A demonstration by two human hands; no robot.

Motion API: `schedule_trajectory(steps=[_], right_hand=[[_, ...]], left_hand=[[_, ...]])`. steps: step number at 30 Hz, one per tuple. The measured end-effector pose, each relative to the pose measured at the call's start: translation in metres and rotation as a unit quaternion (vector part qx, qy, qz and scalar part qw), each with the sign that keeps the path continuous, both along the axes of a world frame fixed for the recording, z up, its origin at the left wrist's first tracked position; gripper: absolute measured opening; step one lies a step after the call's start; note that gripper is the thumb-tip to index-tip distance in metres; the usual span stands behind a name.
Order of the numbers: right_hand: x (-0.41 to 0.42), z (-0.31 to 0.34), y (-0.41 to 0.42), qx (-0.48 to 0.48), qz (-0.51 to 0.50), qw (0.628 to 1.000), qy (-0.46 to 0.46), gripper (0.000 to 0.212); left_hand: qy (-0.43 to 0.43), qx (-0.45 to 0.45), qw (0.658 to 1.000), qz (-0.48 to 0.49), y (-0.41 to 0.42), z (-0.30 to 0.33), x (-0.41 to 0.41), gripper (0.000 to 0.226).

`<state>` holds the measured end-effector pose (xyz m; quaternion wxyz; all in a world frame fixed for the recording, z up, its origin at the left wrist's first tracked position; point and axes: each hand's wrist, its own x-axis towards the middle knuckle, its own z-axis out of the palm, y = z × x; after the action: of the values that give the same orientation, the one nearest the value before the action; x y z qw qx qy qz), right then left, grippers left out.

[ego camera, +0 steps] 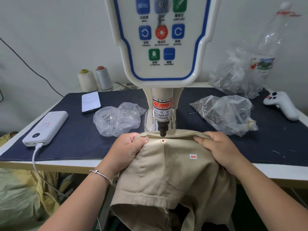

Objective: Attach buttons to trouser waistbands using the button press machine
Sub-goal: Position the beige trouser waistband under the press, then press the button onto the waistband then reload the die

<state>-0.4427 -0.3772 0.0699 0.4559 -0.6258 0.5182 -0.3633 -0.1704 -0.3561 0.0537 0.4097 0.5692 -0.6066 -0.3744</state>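
Note:
Beige trousers [166, 172] lie under the button press machine [162, 64], their waistband [180, 134] stretched across below the black punch head [162, 130]. A small metal button [162, 140] with a red laser dot beside it sits on the waistband just in front of the punch. My left hand [130, 147] grips the waistband to the left of the punch, fingers curled over its edge. On the other side, my right hand [218, 147] grips the waistband in the same way. A white sticker with a red arrow [193, 156] is on the cloth.
Dark cloth [80, 139] covers the table. Clear bags of metal buttons lie left [116, 119] and right [223, 112] of the machine, a bigger bag [236, 77] behind. A power bank [45, 128], phone [90, 101], thread cones [95, 79] and white controller [281, 104] lie around.

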Motion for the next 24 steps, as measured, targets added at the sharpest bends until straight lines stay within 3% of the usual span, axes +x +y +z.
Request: schedule_trajectory(steps=[9, 12, 15, 19, 22, 24], right_hand=[[0.005, 0.008, 0.006, 0.013, -0.015, 1.0, -0.022, 0.047], [0.01, 0.016, 0.013, 0.031, -0.018, 0.996, -0.084, 0.044], [0.015, 0.032, 0.026, 0.07, -0.025, 0.982, -0.175, 0.017], [0.019, 0.049, 0.048, 0.15, 0.019, 0.956, -0.251, 0.014], [0.016, 0.043, 0.064, 0.206, 0.023, 0.942, -0.264, 0.023], [0.016, 0.037, 0.07, 0.24, 0.018, 0.932, -0.272, 0.049]], left_hand=[[-0.001, -0.003, 1.0, -0.002, 0.004, 0.005, -0.001, 0.046], [0.028, 0.008, 1.0, -0.001, 0.01, 0.013, -0.004, 0.042], [0.01, -0.003, 1.0, 0.005, 0.022, 0.027, -0.006, 0.04], [0.007, -0.001, 1.0, 0.03, 0.042, 0.045, -0.009, 0.044], [0.006, 0.038, 0.999, 0.016, 0.054, 0.051, -0.013, 0.048], [0.011, 0.057, 0.998, 0.008, 0.059, 0.051, -0.014, 0.047]])
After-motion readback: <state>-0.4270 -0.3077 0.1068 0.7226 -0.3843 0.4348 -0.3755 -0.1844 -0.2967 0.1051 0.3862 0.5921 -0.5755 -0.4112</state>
